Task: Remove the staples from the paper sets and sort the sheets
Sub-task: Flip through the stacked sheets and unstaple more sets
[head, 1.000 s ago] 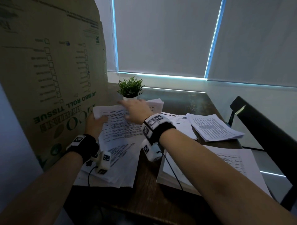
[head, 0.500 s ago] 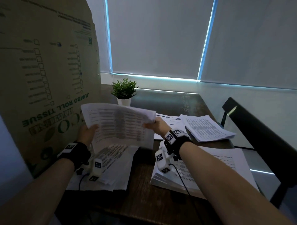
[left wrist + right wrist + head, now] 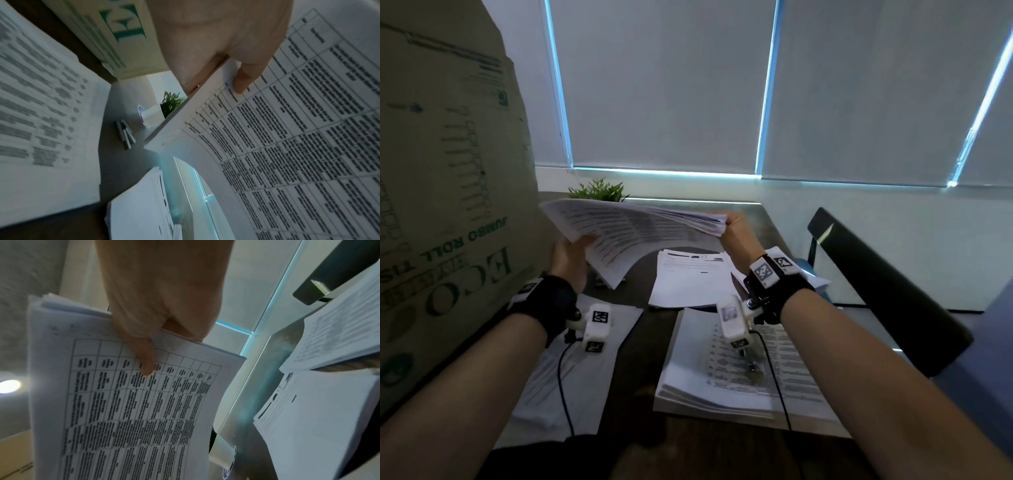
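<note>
A thick paper set [image 3: 633, 233] is held in the air above the tabletop [image 3: 643, 346], its long axis running side to side from one hand to the other, printed tables facing down toward the person and the near edge sagging between the hands. The left hand [image 3: 570, 260] grasps its left end, thumb [image 3: 244, 78] pressed on the printed face and the other fingers behind the sheets. The right hand [image 3: 739, 228] clenches the right end the same way, thumb [image 3: 146, 356] on the table print, fingers hidden behind. Below the right hand lie two more stacks [image 3: 691, 281], one beyond its wrist and one under the forearm. Below the left hand, loose sheets [image 3: 585, 363] lie flat; just past them sit what look like strips of staples [image 3: 125, 133], blurred, near a potted plant [image 3: 599, 190].
</note>
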The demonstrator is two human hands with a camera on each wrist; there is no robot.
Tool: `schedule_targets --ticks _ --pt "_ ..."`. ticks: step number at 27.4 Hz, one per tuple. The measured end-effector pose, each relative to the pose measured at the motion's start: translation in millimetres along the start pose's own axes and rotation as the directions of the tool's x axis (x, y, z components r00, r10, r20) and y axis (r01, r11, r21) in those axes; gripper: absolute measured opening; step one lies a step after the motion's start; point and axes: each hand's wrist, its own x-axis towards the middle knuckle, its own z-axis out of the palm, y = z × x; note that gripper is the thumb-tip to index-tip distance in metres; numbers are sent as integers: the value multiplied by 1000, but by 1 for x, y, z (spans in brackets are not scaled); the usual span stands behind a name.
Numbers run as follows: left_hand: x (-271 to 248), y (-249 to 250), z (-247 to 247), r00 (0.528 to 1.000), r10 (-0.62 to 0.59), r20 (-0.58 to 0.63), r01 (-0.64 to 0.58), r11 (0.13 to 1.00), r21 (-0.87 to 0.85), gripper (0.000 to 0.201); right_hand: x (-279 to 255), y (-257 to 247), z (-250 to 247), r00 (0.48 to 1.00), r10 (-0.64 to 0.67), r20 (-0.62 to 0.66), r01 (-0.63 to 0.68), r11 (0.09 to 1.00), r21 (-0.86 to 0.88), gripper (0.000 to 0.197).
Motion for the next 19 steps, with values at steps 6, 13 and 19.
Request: schedule_targets --ticks 6,13,19 --pt "8 -6 51 998 45 39 -46 999 19 22 17 11 -41 996 12 -90 -18 998 -63 33" --pt "43 -32 115 959 -43 -280 6 992 -129 24 8 30 -74 806 563 -182 -577 816 -27 89" --pt "38 -89 166 942 -216 -256 180 971 -156 34 15 74 -30 728 645 234 -685 669 289 48"
